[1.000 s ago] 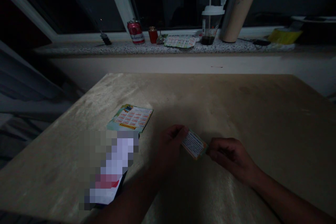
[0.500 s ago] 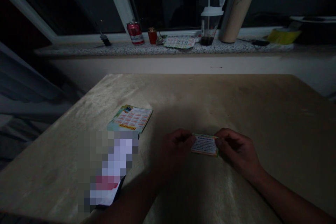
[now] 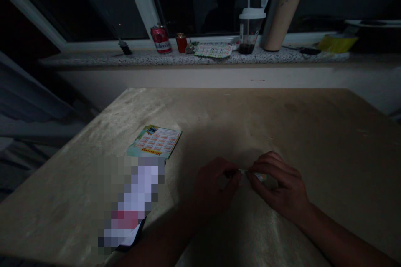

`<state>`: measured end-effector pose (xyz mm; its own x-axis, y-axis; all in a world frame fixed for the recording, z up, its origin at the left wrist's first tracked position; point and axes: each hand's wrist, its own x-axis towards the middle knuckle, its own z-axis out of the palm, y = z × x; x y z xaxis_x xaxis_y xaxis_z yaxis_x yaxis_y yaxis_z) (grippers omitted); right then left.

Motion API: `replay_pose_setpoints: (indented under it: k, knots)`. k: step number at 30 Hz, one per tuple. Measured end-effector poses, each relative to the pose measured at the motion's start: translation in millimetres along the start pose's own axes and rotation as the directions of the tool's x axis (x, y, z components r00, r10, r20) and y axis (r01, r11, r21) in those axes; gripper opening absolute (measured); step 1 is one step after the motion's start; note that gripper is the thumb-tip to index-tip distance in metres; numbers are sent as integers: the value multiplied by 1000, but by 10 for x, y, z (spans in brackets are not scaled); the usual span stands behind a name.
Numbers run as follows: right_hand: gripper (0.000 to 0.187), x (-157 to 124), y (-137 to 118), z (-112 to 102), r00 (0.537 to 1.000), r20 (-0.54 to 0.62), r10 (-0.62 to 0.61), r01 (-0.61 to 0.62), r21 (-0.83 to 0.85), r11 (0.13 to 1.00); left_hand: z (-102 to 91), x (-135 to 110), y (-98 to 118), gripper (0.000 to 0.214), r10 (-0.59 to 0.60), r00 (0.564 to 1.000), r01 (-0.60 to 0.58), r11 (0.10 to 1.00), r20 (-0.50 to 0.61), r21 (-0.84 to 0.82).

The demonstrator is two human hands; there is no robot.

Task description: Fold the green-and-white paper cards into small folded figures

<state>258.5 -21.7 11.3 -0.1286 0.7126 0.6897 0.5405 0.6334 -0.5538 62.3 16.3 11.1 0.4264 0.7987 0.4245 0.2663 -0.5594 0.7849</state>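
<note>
A small printed paper card (image 3: pixel 261 176), mostly hidden by fingers, is held low over the table between my two hands. Only a thin strip and one colourful corner of it show. My left hand (image 3: pixel 216 181) pinches its left end with thumb and forefinger. On the other side, my right hand (image 3: pixel 282 181) grips it with thumb and curled fingers, close to the left fingertips. To the left lies another printed paper card (image 3: pixel 156 139), green-edged with rows of red figures. Just below that is a phone-like slab (image 3: pixel 134 233), largely blurred out.
The table (image 3: pixel 313 125) reaches to the wall under the window. On the granite sill (image 3: pixel 103 60) stand a red can (image 3: pixel 161 41), a small orange jar (image 3: pixel 181 43), a printed sheet (image 3: pixel 213 49), a lidded cup with straw (image 3: pixel 249 33), a cardboard tube (image 3: pixel 285 12) and yellow tape (image 3: pixel 336 44).
The card's printed face was turned to me and spread between the hands. Now it is turned or folded, mostly out of sight, and my hands have come closer together.
</note>
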Motion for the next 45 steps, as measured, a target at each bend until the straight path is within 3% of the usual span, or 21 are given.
replay_pose_setpoints:
  k: [11,22,26,30,38,45]
  knots:
    - [19,-18,5,-2,999,18,-41,42,-73,996,4,5,31,13,-156,986,156,988,62,1]
    - [15,0,-27,-5,999,50,-13,14,-21,1000,9,16,33,4,-217,975,221,964,41,-146]
    - [16,8,-50,9,999,49,-12,13,-12,1000,-12,22,45,6,-218,972,229,963,85,-143]
    - [19,-5,-48,20,998,51,-32,32,5,999,-21,12,73,7,-159,982,173,974,106,-147]
    - [16,-14,-95,9,997,75,28,-29,3,1000,-5,-7,83,14,81,992,-73,993,92,-91]
    - [14,6,-106,5,992,87,87,-90,35,995,-23,-17,82,13,117,991,-115,993,68,-36]
